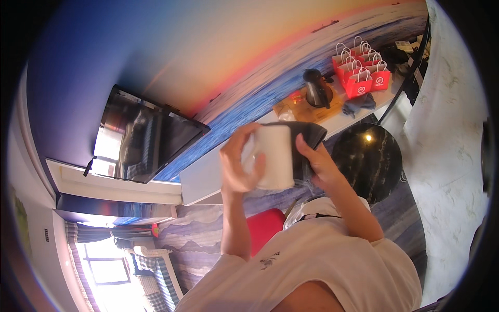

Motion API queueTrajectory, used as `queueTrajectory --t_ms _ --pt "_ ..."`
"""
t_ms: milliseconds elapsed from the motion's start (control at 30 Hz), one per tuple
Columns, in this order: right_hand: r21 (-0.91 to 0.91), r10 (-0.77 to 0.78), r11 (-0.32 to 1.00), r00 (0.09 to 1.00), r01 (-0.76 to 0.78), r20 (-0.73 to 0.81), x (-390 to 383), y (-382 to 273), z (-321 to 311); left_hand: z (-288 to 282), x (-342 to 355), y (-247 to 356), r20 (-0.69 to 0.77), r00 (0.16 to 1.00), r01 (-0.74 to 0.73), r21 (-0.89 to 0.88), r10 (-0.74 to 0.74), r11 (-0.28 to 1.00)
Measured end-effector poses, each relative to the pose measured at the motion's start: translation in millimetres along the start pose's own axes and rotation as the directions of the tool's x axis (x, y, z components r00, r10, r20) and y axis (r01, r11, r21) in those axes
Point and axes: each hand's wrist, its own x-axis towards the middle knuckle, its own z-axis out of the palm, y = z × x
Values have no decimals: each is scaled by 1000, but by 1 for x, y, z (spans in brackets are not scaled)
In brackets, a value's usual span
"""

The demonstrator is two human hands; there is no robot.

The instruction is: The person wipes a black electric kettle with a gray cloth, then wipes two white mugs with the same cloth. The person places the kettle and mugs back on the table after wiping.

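Observation:
Held up in front of my chest is a white cylinder [275, 156], shaped like a mug and tipped on its side. My left hand [237, 165] is closed around its left end, with the thumb lying against it. A black object [307, 134] with a flat, flared edge presses against the right end of the cylinder. My right hand [321, 162] grips that black object, thumb on top. Motion blur hides whether it is a cloth, a sleeve or something stiffer. Whether the two pieces are joined cannot be made out.
Beyond my hands runs a white counter [202, 177] bearing a dark kettle [317, 91], a wooden tray [285, 108] and several red paper bags [358, 75]. A round black marble-look table [368, 161] stands at right. A television [150, 135] hangs on the mural wall. A red seat [264, 229] is beside me.

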Motion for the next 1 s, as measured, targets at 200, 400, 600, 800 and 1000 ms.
queueTrajectory --t_ms 200,400,600,800,1000 --pt "147 -136 980 991 133 7 -11 15 28 12 -26 1 -37 999 1 -265 -11 964" --pt "-374 -167 904 977 206 134 -26 60 61 -31 -20 -28 -296 955 -44 -197 -17 979" --pt "-617 -288 715 943 327 165 -31 86 77 -51 -43 -36 -247 963 -140 -112 109 984" --pt "-858 -533 97 755 504 382 -20 90 115 -65 -62 -34 -235 936 -274 -18 262 962" --pt "-738 -276 -282 685 613 675 -29 120 153 -109 -69 -54 -443 896 -163 -383 -26 909"
